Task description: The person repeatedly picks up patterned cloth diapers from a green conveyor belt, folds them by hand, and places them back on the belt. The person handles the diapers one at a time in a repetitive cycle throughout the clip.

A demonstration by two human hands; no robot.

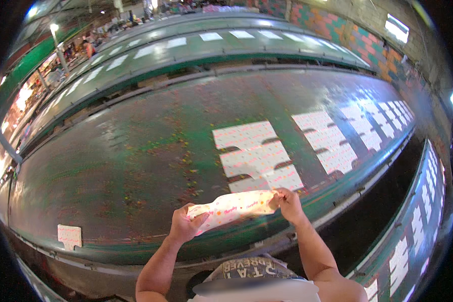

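A white fabric piece (236, 208) with pink and orange print is stretched between my two hands over the near edge of a long green printing table (136, 181). My left hand (188, 223) grips its left end, thumb on top. The right end is pinched in the fingers of my right hand (288, 204). Just beyond the held piece, similar printed pieces (255, 154) with curved cut-outs lie flat in a column. One small printed piece (70, 236) lies alone near the table's left front edge.
More printed pieces (326, 141) run in rows along the table to the right. Another long table (211, 45) with white pieces stands behind, and a third (419, 226) at the lower right. A dark gap (366, 200) separates the near tables. A person (88, 49) is far off at the upper left.
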